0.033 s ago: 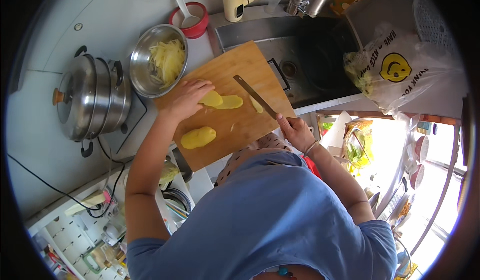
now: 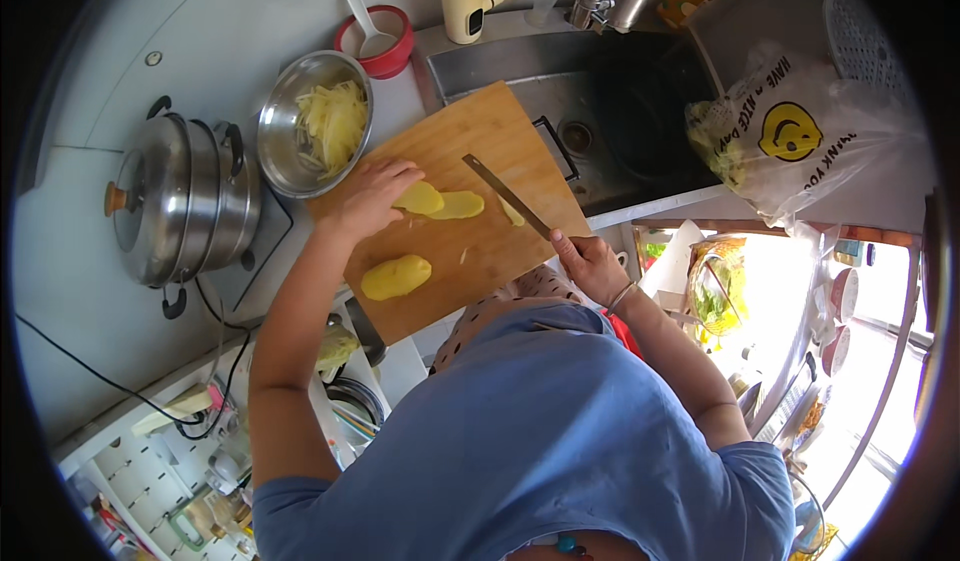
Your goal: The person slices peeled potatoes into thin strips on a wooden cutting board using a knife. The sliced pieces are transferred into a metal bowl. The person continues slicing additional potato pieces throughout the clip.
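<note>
Far left we've got a steel pot (image 2: 185, 201) w/ lid on, then a steel bowl (image 2: 310, 126) already holding a heap of potato strips (image 2: 332, 126), so part of the cutting looks done. Our left hand (image 2: 370, 198) lies on the board (image 2: 470, 206), fingers pressed down on a stack of potato slices (image 2: 438, 201), not closed round them. Nearer us on the board lies a potato half (image 2: 396, 277), uncut; that & the slices are what's left, we'd say. Right hand (image 2: 592, 266) is fisted on the knife (image 2: 507, 196) handle, blade angled over the board just right of the slices. Sink (image 2: 640, 111) & plastic bag (image 2: 800, 141) beyond.
</note>
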The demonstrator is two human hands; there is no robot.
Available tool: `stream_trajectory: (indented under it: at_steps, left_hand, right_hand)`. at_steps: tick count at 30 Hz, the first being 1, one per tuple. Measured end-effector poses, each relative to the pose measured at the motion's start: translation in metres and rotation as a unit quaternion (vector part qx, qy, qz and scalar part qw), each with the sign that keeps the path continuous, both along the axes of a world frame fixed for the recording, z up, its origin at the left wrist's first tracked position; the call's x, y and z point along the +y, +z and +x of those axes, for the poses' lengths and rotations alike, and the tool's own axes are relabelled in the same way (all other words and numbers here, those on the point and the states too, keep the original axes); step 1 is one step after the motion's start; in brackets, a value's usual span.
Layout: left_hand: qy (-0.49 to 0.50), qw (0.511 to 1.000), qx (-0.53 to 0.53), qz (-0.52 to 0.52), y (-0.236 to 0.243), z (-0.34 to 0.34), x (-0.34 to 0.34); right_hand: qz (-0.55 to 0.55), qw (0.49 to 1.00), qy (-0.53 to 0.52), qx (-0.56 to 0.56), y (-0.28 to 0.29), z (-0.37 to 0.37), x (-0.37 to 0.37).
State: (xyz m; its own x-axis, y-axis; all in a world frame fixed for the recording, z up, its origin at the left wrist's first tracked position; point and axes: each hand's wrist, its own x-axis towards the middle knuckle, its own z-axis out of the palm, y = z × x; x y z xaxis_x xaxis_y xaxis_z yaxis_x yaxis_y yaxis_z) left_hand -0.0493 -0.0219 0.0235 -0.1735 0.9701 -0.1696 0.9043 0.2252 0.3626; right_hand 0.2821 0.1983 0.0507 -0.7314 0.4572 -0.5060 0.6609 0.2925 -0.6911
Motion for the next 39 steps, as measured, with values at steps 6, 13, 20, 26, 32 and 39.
stream_trajectory:
  at_steps: [6,13,20,26,32,39]
  left_hand:
    - [-0.016,0.999,0.010,-0.030,-0.002,-0.015,0.006]
    - [0.055,0.995,-0.017,-0.076,0.006,0.004,0.007]
    - [0.045,0.997,-0.043,0.035,-0.023,0.048,0.013]
    - [0.181,0.979,-0.093,0.026,0.039,0.077,-0.046]
    - [0.269,0.955,-0.111,0.054,0.013,0.126,-0.121]
    - [0.192,0.963,-0.004,0.191,0.004,0.157,-0.094]
  right_hand:
    - [-0.004,1.000,0.011,0.001,0.000,-0.001,-0.004]
    - [-0.010,1.000,0.025,0.014,0.005,-0.003,-0.006]
    - [-0.013,1.000,0.020,0.001,0.016,-0.008,0.000]
    - [0.027,0.996,0.064,0.061,0.029,-0.008,-0.005]
    - [0.020,0.988,0.154,0.025,0.018,-0.024,-0.022]
    - [0.032,0.962,0.269,-0.041,0.028,-0.050,-0.046]
